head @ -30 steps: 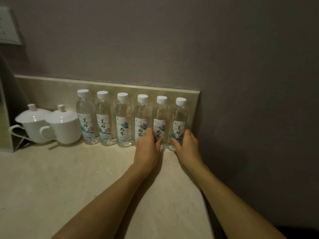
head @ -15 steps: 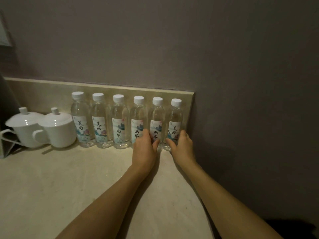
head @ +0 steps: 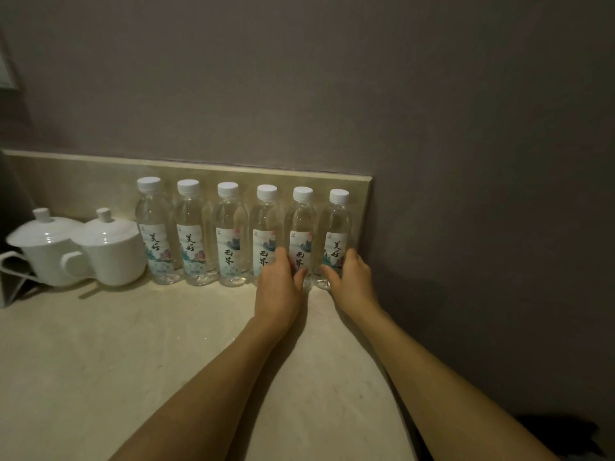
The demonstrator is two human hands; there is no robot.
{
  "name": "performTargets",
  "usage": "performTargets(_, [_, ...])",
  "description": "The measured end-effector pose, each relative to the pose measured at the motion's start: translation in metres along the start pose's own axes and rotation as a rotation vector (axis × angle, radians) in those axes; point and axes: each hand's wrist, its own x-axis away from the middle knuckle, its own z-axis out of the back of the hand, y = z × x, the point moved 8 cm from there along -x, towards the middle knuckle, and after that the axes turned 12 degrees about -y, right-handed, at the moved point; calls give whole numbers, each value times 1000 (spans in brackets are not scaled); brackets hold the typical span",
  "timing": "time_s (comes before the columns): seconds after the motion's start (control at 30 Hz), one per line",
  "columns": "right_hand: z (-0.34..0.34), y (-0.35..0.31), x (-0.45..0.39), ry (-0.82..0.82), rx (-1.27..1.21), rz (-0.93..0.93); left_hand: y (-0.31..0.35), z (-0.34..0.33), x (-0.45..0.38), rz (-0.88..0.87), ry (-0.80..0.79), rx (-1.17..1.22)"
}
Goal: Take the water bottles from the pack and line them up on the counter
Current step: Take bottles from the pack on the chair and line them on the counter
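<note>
Several clear water bottles with white caps and printed labels stand upright in a row [head: 229,234] on the beige counter [head: 139,354], against the low backsplash. My left hand [head: 279,287] wraps the lower part of the fifth bottle [head: 301,227], fingers slipped between it and the fourth bottle [head: 264,224]. My right hand [head: 352,281] holds the base of the last bottle [head: 336,227] at the right end of the row. Both bottles rest on the counter. No pack is in view.
Two white lidded mugs [head: 109,251] stand just left of the row, nearly touching the first bottle [head: 151,227]. A grey wall [head: 482,227] closes the counter's right side beside the last bottle. A dark stand edge [head: 10,281] shows at far left.
Both hands stay on the same two bottles at the right end. Only the view has shifted, so the row and mugs sit a little further left in frame.
</note>
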Motion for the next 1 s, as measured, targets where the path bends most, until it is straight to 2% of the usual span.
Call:
performTargets(0.17, [-1, -2, 2, -13, 5, -15, 0, 0, 0, 2, -7, 3])
performTargets(0.33, [-2, 0, 9, -93, -7, -69, -5, -1, -1, -1, -15, 17])
performTargets(0.53, [26, 24, 36, -66, -78, -39, 12, 2, 14, 99, 16, 19])
performTargets(0.7, [111, 58, 75, 172, -159, 48, 116, -12, 40, -113, 110, 10])
performTargets(0.83, [201, 104, 128, 401, -265, 140, 209, -68, 67, -226, 70, 88])
performTargets(1.0, [299, 170, 173, 442, -287, 162, 295, -160, 106, -234, -5, 181])
